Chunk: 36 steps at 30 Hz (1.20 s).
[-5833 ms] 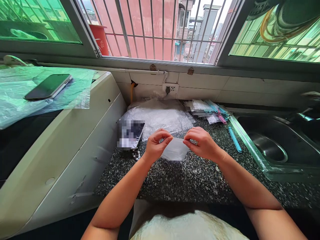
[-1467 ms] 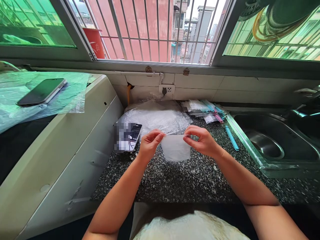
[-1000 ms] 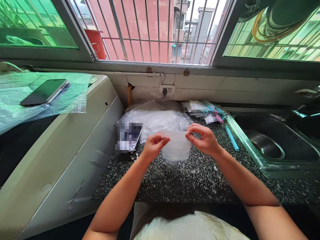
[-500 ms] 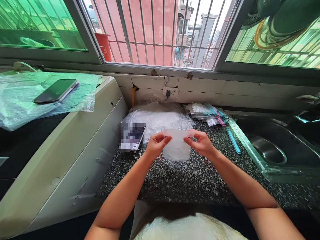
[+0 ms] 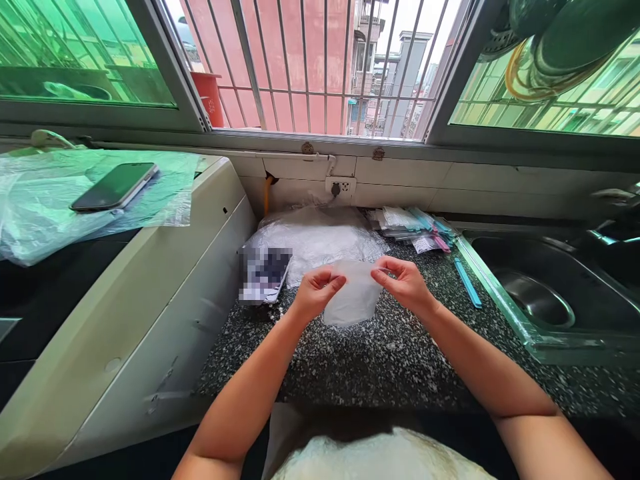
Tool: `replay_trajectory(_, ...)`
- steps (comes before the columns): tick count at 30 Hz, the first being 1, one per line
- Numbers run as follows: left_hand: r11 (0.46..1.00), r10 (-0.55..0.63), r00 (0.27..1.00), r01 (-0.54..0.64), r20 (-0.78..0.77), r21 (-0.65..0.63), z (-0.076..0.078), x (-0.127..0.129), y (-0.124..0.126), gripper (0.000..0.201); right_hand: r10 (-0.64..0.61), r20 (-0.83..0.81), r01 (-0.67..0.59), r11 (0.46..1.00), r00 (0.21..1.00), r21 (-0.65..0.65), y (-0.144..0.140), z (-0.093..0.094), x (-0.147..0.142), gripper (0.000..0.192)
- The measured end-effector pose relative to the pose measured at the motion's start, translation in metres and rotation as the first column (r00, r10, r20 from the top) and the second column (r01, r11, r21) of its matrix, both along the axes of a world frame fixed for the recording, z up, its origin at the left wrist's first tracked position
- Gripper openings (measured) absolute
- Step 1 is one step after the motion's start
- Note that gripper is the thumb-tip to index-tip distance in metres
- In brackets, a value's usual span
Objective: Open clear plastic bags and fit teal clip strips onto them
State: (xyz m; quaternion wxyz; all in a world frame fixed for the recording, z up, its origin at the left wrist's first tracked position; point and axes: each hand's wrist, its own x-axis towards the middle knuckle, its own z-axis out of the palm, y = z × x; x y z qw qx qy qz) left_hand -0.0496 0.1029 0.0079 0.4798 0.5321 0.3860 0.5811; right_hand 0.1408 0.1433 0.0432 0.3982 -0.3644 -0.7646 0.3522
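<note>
Between my hands hangs a small translucent plastic bag (image 5: 353, 297), tilted a little and held above the speckled dark countertop (image 5: 350, 367). My left hand (image 5: 320, 290) pinches its upper left corner between thumb and fingers. The upper right corner is pinched in my right hand (image 5: 403, 283). Behind the bag lies a large clear plastic bag (image 5: 325, 233) with whitish contents that I cannot make out. Left of my left hand is a flat packet or device (image 5: 273, 270), partly blurred out.
Several flat packets (image 5: 405, 223) with blue and pink strips are piled at the back right. A blue strip (image 5: 467, 283) lies beside the sink (image 5: 540, 287). At left, a phone (image 5: 117, 187) rests on plastic sheeting (image 5: 40, 200) over a raised appliance.
The small bag has tilted, its lower edge swinging slightly left and its right corner rising a little. Both hands keep their pinch on it.
</note>
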Motion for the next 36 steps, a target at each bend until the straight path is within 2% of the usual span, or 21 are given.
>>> replay_trajectory(3,0.997,0.039,0.999,-0.037,-0.028,0.062,-0.004,0.000,0.001,0.033,-0.007,-0.002,0.007,1.000,1.000,0.014,0.001,0.000,0.001,0.030)
replay_trajectory(6,0.970,0.126,0.990,-0.111,-0.057,0.218,-0.008,0.001,0.001,0.038,-0.019,-0.018,0.019,1.000,1.000,0.011,0.003,0.000,0.002,0.029)
replay_trajectory(8,0.917,0.200,0.971,-0.138,-0.133,0.374,-0.010,0.000,0.000,0.045,-0.032,-0.037,0.032,0.999,0.999,0.003,0.005,-0.001,0.003,0.029)
replay_trajectory(10,0.843,0.275,0.933,-0.119,-0.231,0.524,-0.009,0.000,-0.001,0.043,-0.039,-0.052,0.039,0.999,0.998,-0.006,0.007,-0.002,0.004,0.029)
replay_trajectory(13,0.770,0.320,0.879,-0.024,-0.354,0.637,-0.006,0.000,-0.002,0.032,-0.035,-0.049,0.034,0.999,0.998,-0.013,0.008,-0.001,0.004,0.029)
replay_trajectory(15,0.766,0.297,0.866,0.035,-0.402,0.642,-0.003,0.000,-0.002,0.025,-0.024,-0.042,0.023,1.000,0.999,-0.014,0.008,0.000,0.005,0.029)
replay_trajectory(18,0.791,0.249,0.873,0.066,-0.419,0.608,0.001,0.001,-0.003,0.021,-0.009,-0.032,0.008,1.000,0.999,-0.012,0.007,0.000,0.004,0.028)
replay_trajectory(22,0.851,0.211,0.880,0.050,-0.427,0.524,0.002,0.002,-0.004,0.021,-0.008,-0.017,0.008,1.000,1.000,0.004,0.006,-0.002,0.002,0.028)
replay_trajectory(25,0.872,0.215,0.875,0.027,-0.434,0.488,0.003,0.002,-0.005,0.021,-0.015,-0.022,0.015,1.000,1.000,-0.004,0.010,0.000,0.004,0.027)
replay_trajectory(27,0.876,0.224,0.869,0.018,-0.441,0.481,0.003,0.002,-0.005,0.020,-0.067,-0.050,0.067,0.998,0.997,-0.012,0.018,0.004,0.012,0.027)
replay_trajectory(29,0.879,0.232,0.862,0.014,-0.451,0.477,0.003,0.001,-0.005,0.021,-0.173,-0.064,0.173,0.985,0.983,-0.006,0.030,0.009,0.028,0.029)
replay_trajectory(31,0.880,0.241,0.851,0.012,-0.467,0.476,0.003,0.001,-0.005,0.021,-0.307,-0.019,0.308,0.950,0.951,0.054,0.043,0.013,0.050,0.029)
replay_trajectory(33,0.881,0.252,0.837,0.009,-0.486,0.473,0.002,0.001,-0.005,0.021,-0.446,0.070,0.435,0.891,0.892,0.133,0.054,0.016,0.078,0.027)
replay_trajectory(35,0.876,0.277,0.823,-0.004,-0.496,0.482,0.000,0.001,-0.004,0.021,-0.604,0.247,0.565,0.796,0.757,0.216,0.060,0.015,0.107,0.025)
replay_trajectory(36,0.873,0.289,0.815,-0.009,-0.502,0.488,-0.001,0.001,-0.003,0.020,-0.664,0.387,0.616,0.744,0.640,0.257,0.061,0.013,0.121,0.025)
